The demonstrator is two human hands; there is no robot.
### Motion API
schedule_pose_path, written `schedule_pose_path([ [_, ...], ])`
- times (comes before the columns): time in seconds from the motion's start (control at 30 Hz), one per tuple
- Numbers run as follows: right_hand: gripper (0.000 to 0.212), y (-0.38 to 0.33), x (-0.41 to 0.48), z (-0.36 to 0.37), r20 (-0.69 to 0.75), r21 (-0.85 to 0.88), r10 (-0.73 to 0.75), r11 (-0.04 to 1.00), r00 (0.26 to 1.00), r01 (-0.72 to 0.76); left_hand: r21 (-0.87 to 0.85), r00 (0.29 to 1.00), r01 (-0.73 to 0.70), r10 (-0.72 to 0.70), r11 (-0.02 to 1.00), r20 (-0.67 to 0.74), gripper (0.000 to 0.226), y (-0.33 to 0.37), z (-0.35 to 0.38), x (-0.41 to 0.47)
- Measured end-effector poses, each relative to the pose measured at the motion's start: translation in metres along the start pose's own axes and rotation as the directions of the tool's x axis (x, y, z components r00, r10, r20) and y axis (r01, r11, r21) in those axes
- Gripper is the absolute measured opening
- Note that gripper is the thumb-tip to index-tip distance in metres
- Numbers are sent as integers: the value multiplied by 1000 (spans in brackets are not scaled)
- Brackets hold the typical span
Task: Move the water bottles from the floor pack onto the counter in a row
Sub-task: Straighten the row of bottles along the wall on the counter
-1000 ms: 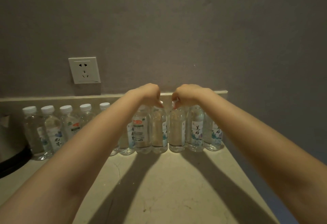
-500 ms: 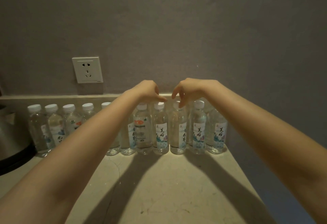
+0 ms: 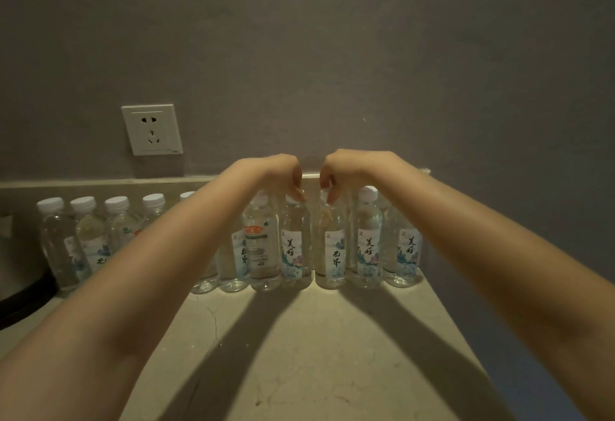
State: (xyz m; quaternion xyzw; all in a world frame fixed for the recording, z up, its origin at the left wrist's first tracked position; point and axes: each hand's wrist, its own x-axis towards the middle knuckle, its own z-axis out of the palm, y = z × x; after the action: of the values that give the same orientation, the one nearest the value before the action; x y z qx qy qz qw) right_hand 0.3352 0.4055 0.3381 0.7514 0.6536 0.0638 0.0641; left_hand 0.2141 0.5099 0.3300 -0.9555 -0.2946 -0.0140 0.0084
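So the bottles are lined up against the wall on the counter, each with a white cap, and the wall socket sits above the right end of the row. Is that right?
Not quite. The head view shows the socket above the left part of the row, not the right end. The rest holds: the bottles stand in a line against the wall on the counter, with white caps where visible.

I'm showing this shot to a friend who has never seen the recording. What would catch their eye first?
Two bare forearms reach in from the bottom corners, the left hand and right hand meeting over the caps of two middle bottles. Behind them a row of water bottles stands along the back of the counter, against the wall. A white wall socket sits above the row, to the left.
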Motion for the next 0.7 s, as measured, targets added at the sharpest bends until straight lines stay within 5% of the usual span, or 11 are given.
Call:
schedule_pose_path([
  [0.7, 36, -4, -6, 6, -75, 33, 47, 998, 996, -44, -30, 994, -28, 24, 999, -110, 28, -9, 12, -3],
])
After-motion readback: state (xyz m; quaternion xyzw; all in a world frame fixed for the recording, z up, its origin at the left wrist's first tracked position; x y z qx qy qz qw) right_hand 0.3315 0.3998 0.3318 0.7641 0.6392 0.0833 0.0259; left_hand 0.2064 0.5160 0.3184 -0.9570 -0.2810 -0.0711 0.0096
